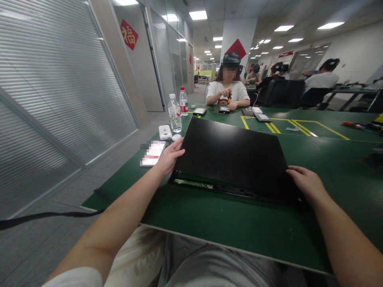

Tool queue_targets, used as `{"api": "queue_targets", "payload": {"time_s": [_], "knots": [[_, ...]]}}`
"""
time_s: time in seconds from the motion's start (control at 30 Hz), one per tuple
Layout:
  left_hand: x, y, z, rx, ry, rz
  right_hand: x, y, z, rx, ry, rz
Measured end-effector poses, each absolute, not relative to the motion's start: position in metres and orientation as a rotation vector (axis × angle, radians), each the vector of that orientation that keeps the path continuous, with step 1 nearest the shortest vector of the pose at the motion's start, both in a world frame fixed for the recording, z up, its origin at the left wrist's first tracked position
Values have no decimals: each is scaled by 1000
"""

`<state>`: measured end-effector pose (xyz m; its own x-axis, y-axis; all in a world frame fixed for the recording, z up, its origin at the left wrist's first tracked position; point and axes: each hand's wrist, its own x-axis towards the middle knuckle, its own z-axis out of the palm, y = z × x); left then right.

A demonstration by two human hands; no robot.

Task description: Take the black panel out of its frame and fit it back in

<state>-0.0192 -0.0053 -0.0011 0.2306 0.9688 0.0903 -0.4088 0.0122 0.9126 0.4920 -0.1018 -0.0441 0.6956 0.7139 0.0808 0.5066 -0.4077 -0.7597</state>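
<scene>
A flat black LCD screen panel [233, 153] lies tilted over the table in front of me, its near edge raised above a dark frame [239, 194]. A narrow green circuit board strip [194, 183] shows along the near left part of that frame. My left hand [171, 156] grips the panel's left edge, thumb on the dark face and fingers behind, partly hidden. At the opposite edge my right hand [306, 184] pinches the panel near its right side, fingertips on the rim. What lies beneath the panel is mostly hidden.
Left of the panel are a lit phone [153, 153], a white charger [165, 132] and two water bottles [175, 113]. Across the green table [329, 159] a person handles a hard drive [224, 109]; another drive [199, 111] lies nearby. Red-handled pliers [353, 125] lie far right.
</scene>
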Motion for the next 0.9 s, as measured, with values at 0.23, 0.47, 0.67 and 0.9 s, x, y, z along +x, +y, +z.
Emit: {"api": "queue_targets", "payload": {"time_s": [0.23, 0.47, 0.67, 0.9], "knots": [[-19, -5, 0, 1053, 715, 1257, 478, -105, -37, -1963, -749, 428], [-23, -4, 4, 1032, 761, 1279, 478, -113, -22, -1623, -714, 617], [-23, -4, 3, 1026, 770, 1265, 469, -120, -6, -1387, -626, 702], [-27, 1, -2, 1021, 828, 1223, 462, -129, -1, -1532, -755, 916]]}}
